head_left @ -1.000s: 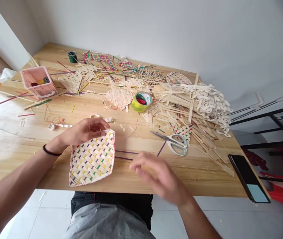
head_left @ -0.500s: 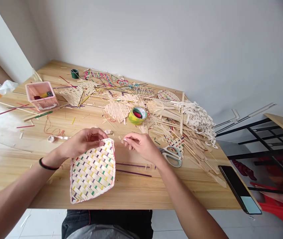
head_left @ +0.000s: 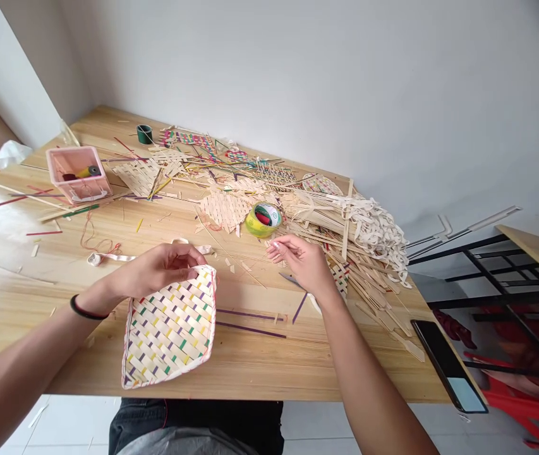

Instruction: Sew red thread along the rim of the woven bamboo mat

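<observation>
My left hand (head_left: 167, 268) grips the top corner of a woven bamboo-strip panel (head_left: 174, 335), checked in purple, yellow and green. White tape runs along the panel's edge, with red stitching on it. My right hand (head_left: 300, 262) is raised to the right of the panel, thumb and fingers pinched together; what lies between them is too small to make out. Below that hand the scissors (head_left: 292, 279) lie on the table, mostly hidden by the wrist. A white cloth tape (head_left: 122, 257) extends to the left from behind my left hand.
A roll of clear yellow tape (head_left: 263, 220) stands beyond my right hand. Bamboo strips and woven pieces (head_left: 224, 210) cover the back of the table, beside a heap of white tape (head_left: 376, 230). A pink box (head_left: 77, 174) is at left, a phone (head_left: 447, 363) at the right edge.
My right hand has moved right and slightly away from me, from beside the panel's corner to over the scissors. My left hand still holds the panel.
</observation>
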`<state>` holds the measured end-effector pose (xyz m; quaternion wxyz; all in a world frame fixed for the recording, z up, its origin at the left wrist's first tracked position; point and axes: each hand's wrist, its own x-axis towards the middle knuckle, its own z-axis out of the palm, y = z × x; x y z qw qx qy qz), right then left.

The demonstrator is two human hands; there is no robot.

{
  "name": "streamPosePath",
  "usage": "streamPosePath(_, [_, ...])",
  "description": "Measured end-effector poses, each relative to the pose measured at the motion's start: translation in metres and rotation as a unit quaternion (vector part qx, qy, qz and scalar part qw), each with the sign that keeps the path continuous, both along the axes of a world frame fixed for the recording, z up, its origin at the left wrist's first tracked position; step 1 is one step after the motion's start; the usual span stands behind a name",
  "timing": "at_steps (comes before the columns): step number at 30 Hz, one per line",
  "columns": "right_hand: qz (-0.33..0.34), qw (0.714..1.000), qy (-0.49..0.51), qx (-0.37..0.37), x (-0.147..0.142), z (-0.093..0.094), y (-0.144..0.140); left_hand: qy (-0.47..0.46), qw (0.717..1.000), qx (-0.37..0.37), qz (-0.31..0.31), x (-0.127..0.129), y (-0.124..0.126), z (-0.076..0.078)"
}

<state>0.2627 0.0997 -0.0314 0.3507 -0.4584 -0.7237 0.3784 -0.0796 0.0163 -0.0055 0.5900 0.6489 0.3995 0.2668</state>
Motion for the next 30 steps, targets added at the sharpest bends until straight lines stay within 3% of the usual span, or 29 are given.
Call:
streamPosePath(9, [-0.011,1.0,0.027,0.01,0.007,-0.012,0.017,0.055,0.998,-0.013,-0.034,-0.002,-0.006,0.003])
streamPosePath(18, [0.167,0.983,0.066,-0.027,-0.008,0.014,-0.019,0.058,0.992,-0.105,-0.046,0.026,-0.004,0.003])
streamPosePath(24, [0.155,0.982,0.105,-0.018,-0.018,0.011,-0.036,0.051,0.988,-0.143,0.007,0.041,0.0,0.008])
streamPosePath(30, [0.168,0.982,0.085,-0.034,-0.028,0.014,-0.049,0.009,0.985,-0.156,0.077,0.043,-0.003,-0.009])
